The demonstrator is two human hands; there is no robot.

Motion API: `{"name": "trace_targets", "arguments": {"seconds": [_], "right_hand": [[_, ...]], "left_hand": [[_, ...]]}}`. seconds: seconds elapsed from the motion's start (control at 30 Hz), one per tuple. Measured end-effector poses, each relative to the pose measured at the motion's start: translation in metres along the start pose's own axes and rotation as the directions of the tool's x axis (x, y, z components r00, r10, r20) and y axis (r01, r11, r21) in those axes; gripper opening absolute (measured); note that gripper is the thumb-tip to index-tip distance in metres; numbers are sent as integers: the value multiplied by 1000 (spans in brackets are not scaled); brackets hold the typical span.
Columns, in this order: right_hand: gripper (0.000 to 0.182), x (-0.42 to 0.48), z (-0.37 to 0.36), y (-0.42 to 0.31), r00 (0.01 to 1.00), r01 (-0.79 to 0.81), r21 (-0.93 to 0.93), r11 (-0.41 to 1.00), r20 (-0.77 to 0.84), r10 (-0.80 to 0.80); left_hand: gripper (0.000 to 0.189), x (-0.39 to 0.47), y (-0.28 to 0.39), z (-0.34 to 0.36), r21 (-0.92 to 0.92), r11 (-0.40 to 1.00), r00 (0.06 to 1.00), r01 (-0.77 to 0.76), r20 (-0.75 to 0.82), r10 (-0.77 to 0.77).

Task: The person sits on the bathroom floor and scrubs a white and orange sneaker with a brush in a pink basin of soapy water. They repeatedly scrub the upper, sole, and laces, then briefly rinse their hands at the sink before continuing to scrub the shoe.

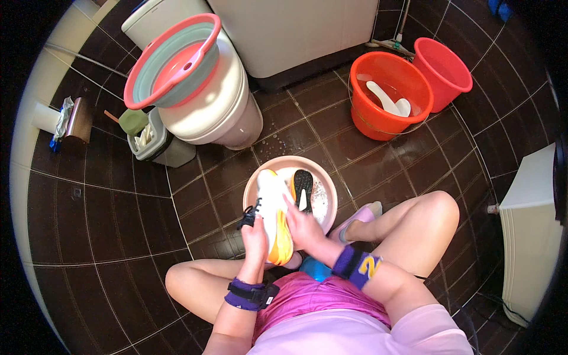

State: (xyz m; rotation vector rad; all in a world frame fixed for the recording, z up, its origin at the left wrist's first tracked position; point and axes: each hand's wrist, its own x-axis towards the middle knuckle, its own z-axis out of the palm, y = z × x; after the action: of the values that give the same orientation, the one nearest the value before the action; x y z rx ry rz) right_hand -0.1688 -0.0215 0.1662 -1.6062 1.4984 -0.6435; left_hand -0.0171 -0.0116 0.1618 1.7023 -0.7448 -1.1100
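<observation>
A white sneaker [271, 199] with a yellow-orange sole edge and black laces is tilted on its side over a pink basin [326, 171]. My left hand [254, 237] grips it by the lace side. Blurred, my right hand [303, 225] lies against the sole side; whether its fingers hold something small is hidden. Inside the basin, a second shoe [303, 184] shows its black outsole with a white patch, beside foamy water [320, 197]. A dark wristband circles each of my wrists.
A collapsible pink-and-grey basin [171, 62] sits on the toilet lid [222, 102], with a waste bin [175, 151] beside it. An orange bucket [372, 124] holding a white long-handled item [384, 98] stands by a pink bucket [443, 66]. The tiled floor [284, 142] has water drops.
</observation>
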Motion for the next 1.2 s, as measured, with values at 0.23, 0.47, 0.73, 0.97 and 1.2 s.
{"name": "trace_targets", "arguments": {"seconds": [0.23, 0.47, 0.73, 0.97, 1.2], "right_hand": [[52, 23, -5, 9, 987, 16, 8, 1000, -158, -14], [54, -23, 4, -6, 994, 63, -27, 998, 93, -61], [52, -33, 14, 8, 996, 53, -48, 997, 80, -49], [54, -12, 0, 10, 1000, 13, -55, 998, -13, -14], [52, 10, -9, 28, 995, -11, -84, 996, -102, 3]], "left_hand": [[23, 1, -9, 1, 173, 977, 987, -123, 121, 103], [26, -11, 0, -5, 242, 952, 980, -188, 113, 165], [26, -24, 4, -1, 589, 774, 972, -233, 164, 167], [26, -20, 8, 8, 652, 682, 942, -332, 194, 273], [27, -28, 4, 14, 710, 621, 943, -333, 237, 235]]}}
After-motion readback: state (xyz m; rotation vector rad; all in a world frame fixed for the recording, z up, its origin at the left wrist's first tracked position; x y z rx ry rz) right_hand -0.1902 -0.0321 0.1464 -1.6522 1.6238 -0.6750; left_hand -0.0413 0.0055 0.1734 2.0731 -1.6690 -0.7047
